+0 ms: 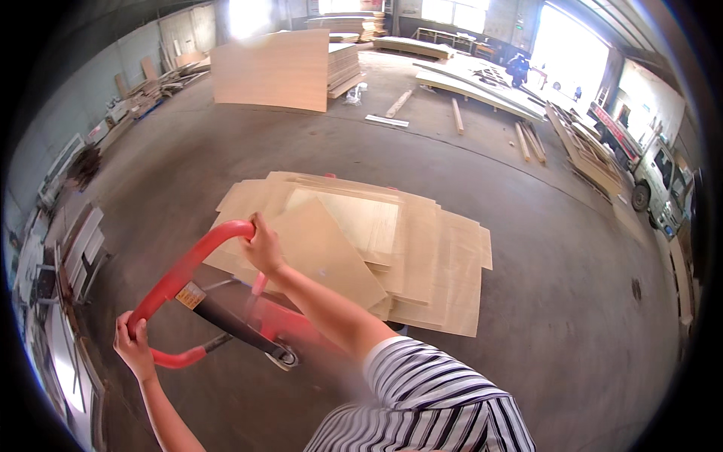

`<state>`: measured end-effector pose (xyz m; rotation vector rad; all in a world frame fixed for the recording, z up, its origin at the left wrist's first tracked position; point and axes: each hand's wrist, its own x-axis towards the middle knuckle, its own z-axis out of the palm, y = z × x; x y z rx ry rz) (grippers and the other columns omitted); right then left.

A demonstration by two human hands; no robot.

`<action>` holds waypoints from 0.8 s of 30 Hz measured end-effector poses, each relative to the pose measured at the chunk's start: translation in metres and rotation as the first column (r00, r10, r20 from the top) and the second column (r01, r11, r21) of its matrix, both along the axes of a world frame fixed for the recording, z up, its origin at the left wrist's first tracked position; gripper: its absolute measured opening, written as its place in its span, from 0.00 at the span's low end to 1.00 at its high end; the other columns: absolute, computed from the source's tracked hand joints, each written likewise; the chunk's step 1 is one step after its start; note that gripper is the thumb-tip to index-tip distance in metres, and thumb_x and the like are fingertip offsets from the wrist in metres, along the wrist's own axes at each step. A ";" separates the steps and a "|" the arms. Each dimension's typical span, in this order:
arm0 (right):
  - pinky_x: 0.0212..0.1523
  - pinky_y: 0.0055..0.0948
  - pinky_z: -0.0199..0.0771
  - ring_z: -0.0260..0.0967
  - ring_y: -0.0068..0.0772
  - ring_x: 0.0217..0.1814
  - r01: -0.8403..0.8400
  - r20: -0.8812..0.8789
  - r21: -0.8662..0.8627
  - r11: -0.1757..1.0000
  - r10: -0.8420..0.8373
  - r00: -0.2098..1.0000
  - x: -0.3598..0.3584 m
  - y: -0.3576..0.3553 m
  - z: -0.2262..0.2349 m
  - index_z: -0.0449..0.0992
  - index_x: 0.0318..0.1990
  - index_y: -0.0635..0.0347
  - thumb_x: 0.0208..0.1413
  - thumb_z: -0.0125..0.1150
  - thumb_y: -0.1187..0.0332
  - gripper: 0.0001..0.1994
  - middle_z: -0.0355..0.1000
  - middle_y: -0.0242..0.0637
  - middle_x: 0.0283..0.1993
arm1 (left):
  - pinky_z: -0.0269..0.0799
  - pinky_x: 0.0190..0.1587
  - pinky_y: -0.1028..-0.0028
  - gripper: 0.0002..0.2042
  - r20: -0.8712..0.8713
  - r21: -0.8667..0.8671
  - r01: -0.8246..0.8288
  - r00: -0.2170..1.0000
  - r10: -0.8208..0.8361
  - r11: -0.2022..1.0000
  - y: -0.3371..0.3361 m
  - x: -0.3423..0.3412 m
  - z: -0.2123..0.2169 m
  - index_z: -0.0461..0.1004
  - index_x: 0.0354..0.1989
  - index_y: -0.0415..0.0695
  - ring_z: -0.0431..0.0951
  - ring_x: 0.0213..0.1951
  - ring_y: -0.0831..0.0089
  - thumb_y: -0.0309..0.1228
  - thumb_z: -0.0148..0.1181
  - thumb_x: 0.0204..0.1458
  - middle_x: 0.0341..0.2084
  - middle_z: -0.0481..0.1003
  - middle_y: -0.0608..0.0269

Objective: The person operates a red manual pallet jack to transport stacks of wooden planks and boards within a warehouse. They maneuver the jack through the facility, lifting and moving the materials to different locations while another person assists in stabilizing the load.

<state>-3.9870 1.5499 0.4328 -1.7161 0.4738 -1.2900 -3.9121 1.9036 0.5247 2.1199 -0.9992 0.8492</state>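
Both my hands are on the red looped handle [188, 262] of a pallet jack. My left hand [134, 348] wraps around its near left bend, and my right hand [263, 245] grips its far right end. A black shaft [233, 320] with a yellowish label runs from the handle down to the jack's red body [290, 324], which my right arm partly covers. Beyond the handle lies a loose stack of tan wooden sheets [422, 248], fanned out at different angles. One sheet [324, 245] lies askew on top, nearest my right forearm. The jack's forks are mostly hidden beneath the stack.
A large upright panel [271, 71] stands ahead in front of stacked boards. Loose timber pieces [458, 117] lie on the concrete floor [542, 286]. Flat board stacks [482, 87] sit farther back. Scrap and frames [83, 248] line the left wall; a parked vehicle [663, 184] is at right.
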 end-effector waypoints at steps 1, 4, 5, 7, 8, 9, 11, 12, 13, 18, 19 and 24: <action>0.31 0.48 0.70 0.72 0.59 0.32 0.026 -0.004 -0.009 1.000 -0.026 1.000 0.008 -0.007 -0.002 0.66 0.39 0.56 0.50 0.62 0.68 0.12 0.72 0.48 0.28 | 0.69 0.32 0.66 0.14 -0.070 0.001 -0.011 0.998 0.011 1.000 -0.008 0.013 0.000 0.74 0.40 0.40 0.75 0.29 0.61 0.41 0.59 0.59 0.30 0.75 0.56; 0.31 0.42 0.71 0.72 0.56 0.31 0.075 -0.031 -0.001 0.997 -0.075 0.997 0.035 -0.021 -0.002 0.65 0.38 0.58 0.49 0.62 0.72 0.11 0.70 0.48 0.28 | 0.72 0.37 0.63 0.16 -0.066 -0.016 0.039 0.997 -0.040 0.999 -0.031 0.055 0.002 0.74 0.40 0.40 0.77 0.33 0.54 0.42 0.59 0.58 0.32 0.76 0.54; 0.31 0.42 0.71 0.72 0.56 0.31 0.092 -0.026 -0.008 0.996 -0.093 0.995 0.045 -0.027 -0.003 0.65 0.38 0.58 0.49 0.62 0.72 0.11 0.70 0.48 0.27 | 0.72 0.37 0.63 0.16 -0.030 -0.026 0.068 0.997 -0.069 0.997 -0.039 0.069 0.001 0.74 0.40 0.40 0.77 0.33 0.53 0.42 0.59 0.58 0.32 0.76 0.53; 0.31 0.42 0.71 0.72 0.56 0.31 0.117 -0.004 -0.014 0.993 -0.117 0.993 0.066 -0.039 -0.002 0.65 0.38 0.58 0.49 0.62 0.72 0.11 0.70 0.48 0.27 | 0.72 0.37 0.63 0.16 -0.083 -0.027 0.071 0.994 -0.073 0.997 -0.050 0.103 -0.003 0.74 0.40 0.40 0.77 0.33 0.53 0.43 0.59 0.58 0.33 0.76 0.53; 0.31 0.42 0.71 0.72 0.56 0.31 0.128 0.009 -0.010 0.992 -0.128 0.992 0.076 -0.047 -0.002 0.65 0.38 0.58 0.49 0.62 0.71 0.11 0.70 0.48 0.27 | 0.72 0.37 0.63 0.16 -0.110 -0.027 0.071 0.991 -0.073 0.997 -0.056 0.122 -0.006 0.74 0.40 0.40 0.77 0.33 0.53 0.43 0.59 0.58 0.33 0.77 0.53; 0.31 0.42 0.71 0.72 0.56 0.31 0.137 0.024 0.001 0.991 -0.137 0.990 0.085 -0.052 -0.002 0.66 0.38 0.58 0.49 0.62 0.71 0.11 0.70 0.48 0.27 | 0.71 0.33 0.65 0.17 -0.066 -0.004 0.083 0.994 -0.083 0.997 -0.065 0.138 -0.006 0.74 0.41 0.40 0.76 0.29 0.56 0.44 0.58 0.59 0.31 0.76 0.54; 0.31 0.43 0.71 0.72 0.56 0.31 0.159 0.043 -0.001 0.987 -0.159 0.986 0.102 -0.067 -0.008 0.66 0.38 0.58 0.50 0.62 0.71 0.11 0.71 0.48 0.27 | 0.70 0.29 0.67 0.17 -0.069 -0.017 0.123 0.990 -0.123 0.992 -0.084 0.162 -0.010 0.74 0.40 0.40 0.74 0.25 0.62 0.44 0.57 0.60 0.30 0.75 0.56; 0.32 0.43 0.71 0.72 0.56 0.31 0.173 0.051 -0.012 0.985 -0.172 0.984 0.112 -0.078 -0.006 0.66 0.38 0.58 0.50 0.62 0.71 0.11 0.71 0.48 0.27 | 0.69 0.27 0.68 0.18 -0.067 -0.022 0.143 0.987 -0.144 0.990 -0.098 0.175 -0.003 0.74 0.40 0.40 0.73 0.23 0.64 0.45 0.56 0.60 0.29 0.75 0.57; 0.32 0.43 0.71 0.72 0.57 0.31 0.188 0.059 -0.023 0.982 -0.186 0.981 0.122 -0.090 -0.004 0.67 0.39 0.58 0.50 0.62 0.70 0.11 0.71 0.48 0.27 | 0.67 0.26 0.69 0.18 -0.076 -0.023 0.148 0.986 -0.150 0.989 -0.109 0.191 -0.002 0.73 0.40 0.40 0.71 0.22 0.67 0.45 0.55 0.61 0.28 0.74 0.58; 0.32 0.45 0.70 0.72 0.57 0.32 0.169 0.021 -0.048 0.984 -0.168 0.986 0.166 -0.113 -0.017 0.67 0.40 0.58 0.49 0.63 0.70 0.13 0.71 0.50 0.29 | 0.61 0.22 0.74 0.20 -0.150 -0.115 0.228 0.958 -0.244 0.967 -0.145 0.286 -0.019 0.71 0.39 0.40 0.66 0.19 0.76 0.48 0.48 0.63 0.24 0.70 0.63; 0.31 0.46 0.70 0.72 0.57 0.32 0.165 0.029 -0.063 0.984 -0.163 0.986 0.172 -0.116 -0.019 0.68 0.41 0.59 0.49 0.62 0.70 0.13 0.71 0.49 0.29 | 0.60 0.23 0.75 0.22 -0.176 -0.115 0.218 0.956 -0.235 0.969 -0.158 0.298 -0.017 0.69 0.36 0.40 0.65 0.20 0.78 0.50 0.43 0.64 0.23 0.66 0.64; 0.31 0.44 0.70 0.71 0.54 0.31 0.193 0.014 -0.130 0.973 -0.193 0.981 0.199 -0.134 -0.019 0.68 0.42 0.60 0.50 0.62 0.71 0.13 0.70 0.48 0.30 | 0.59 0.27 0.76 0.24 -0.218 -0.184 0.310 0.913 -0.346 0.933 -0.223 0.387 -0.022 0.63 0.30 0.41 0.60 0.24 0.77 0.52 0.37 0.66 0.22 0.59 0.67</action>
